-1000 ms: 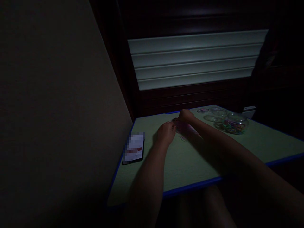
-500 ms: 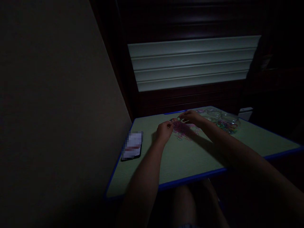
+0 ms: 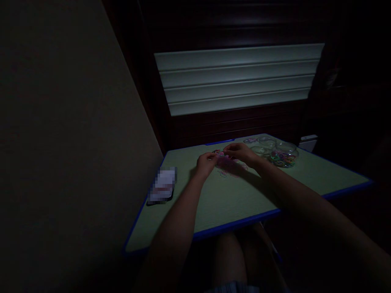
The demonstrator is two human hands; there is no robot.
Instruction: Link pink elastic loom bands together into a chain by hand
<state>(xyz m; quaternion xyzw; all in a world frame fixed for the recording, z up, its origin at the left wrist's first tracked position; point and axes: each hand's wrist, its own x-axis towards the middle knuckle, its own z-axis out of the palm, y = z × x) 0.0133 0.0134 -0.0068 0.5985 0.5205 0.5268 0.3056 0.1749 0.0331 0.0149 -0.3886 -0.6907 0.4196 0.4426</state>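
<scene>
My left hand is closed in a pinch at the left side of a loose heap of pink and purple elastic bands on the table. Across from it, my right hand pinches too, its fingertips close to the left ones. A bunch of mixed-colour bands shows between and behind the fingertips. What each pinch holds is too small and dark to make out. To the right of my right hand, a clear round jar contains bands of many colours.
The pale table has a blue edge. A phone lies at its left side. Another clear jar and a small patch of bands are at the back right. A wall rises at the left.
My right hand has come closer to the left, and its fingers, earlier more spread around a pale loop, are now drawn together. The whole view has shifted slightly.
</scene>
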